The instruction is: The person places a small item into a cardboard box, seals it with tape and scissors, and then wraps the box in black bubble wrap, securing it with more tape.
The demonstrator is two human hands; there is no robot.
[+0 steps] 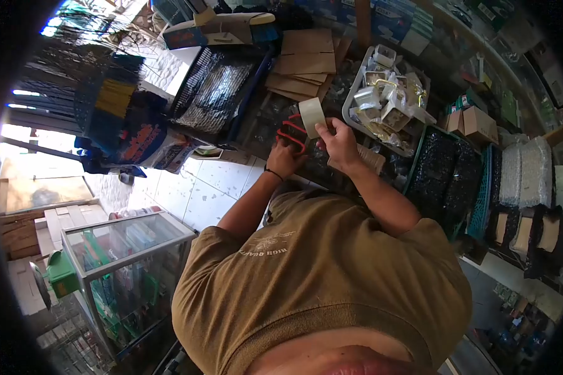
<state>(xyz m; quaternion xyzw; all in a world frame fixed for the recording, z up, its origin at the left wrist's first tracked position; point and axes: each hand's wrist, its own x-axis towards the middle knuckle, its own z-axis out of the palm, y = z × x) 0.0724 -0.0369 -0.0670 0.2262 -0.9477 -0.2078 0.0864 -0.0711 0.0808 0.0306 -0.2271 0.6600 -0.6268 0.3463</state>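
A roll of pale tape [311, 116] is held at its lower edge by my right hand [340, 145], with thumb and fingers closed on it. Just left of the roll, my left hand [284, 156] is at red handles [292, 132], which look like those of scissors; its fingers are bent and partly hidden, so whether they grip the handles is unclear. Both hands are over the dark work surface. Flat brown cardboard pieces [303, 59] lie beyond the roll.
A white tray [356, 80] of small packets stands right of the hands. Further right are a green crate [422, 140] with black-wrapped parcels and bubble-wrapped bundles [525, 172]. A dark basket [231, 134] is at the left, above a glass cabinet [131, 244].
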